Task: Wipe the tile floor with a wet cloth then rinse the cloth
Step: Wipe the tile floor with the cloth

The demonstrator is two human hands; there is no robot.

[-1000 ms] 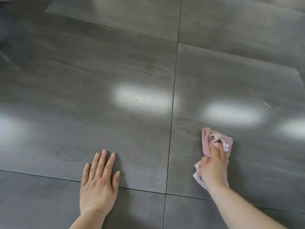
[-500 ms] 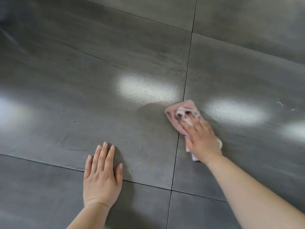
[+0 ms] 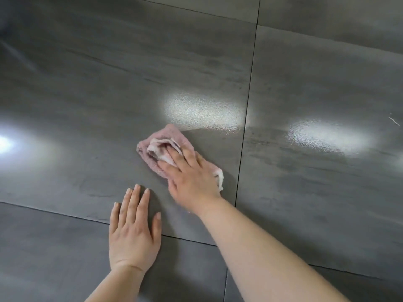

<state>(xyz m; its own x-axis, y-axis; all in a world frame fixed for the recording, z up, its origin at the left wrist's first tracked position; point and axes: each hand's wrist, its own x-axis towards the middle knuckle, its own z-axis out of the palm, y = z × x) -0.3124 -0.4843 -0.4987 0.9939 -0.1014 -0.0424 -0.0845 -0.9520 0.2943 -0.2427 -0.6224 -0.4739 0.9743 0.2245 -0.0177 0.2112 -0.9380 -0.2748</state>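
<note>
Fingers (image 3: 174,158) of right hand (image 3: 192,177): straight, slightly spread, pressing down on the crumpled pink cloth (image 3: 165,138). Cloth lies on the grey tile floor (image 3: 305,83), just left of a grout line (image 3: 250,83). Left hand (image 3: 133,238): fingers straight and close together, palm flat on the floor, near the cloth without touching it.

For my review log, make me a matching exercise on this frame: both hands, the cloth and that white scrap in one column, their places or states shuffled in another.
1 left hand
2 right hand
3 cloth
4 white scrap

A lies loose near the picture's right edge
B flat on the tile floor, holding nothing
C presses on the cloth with straight fingers
D pink, crumpled, under a hand

Pairs: 1-B, 2-C, 3-D, 4-A
</note>
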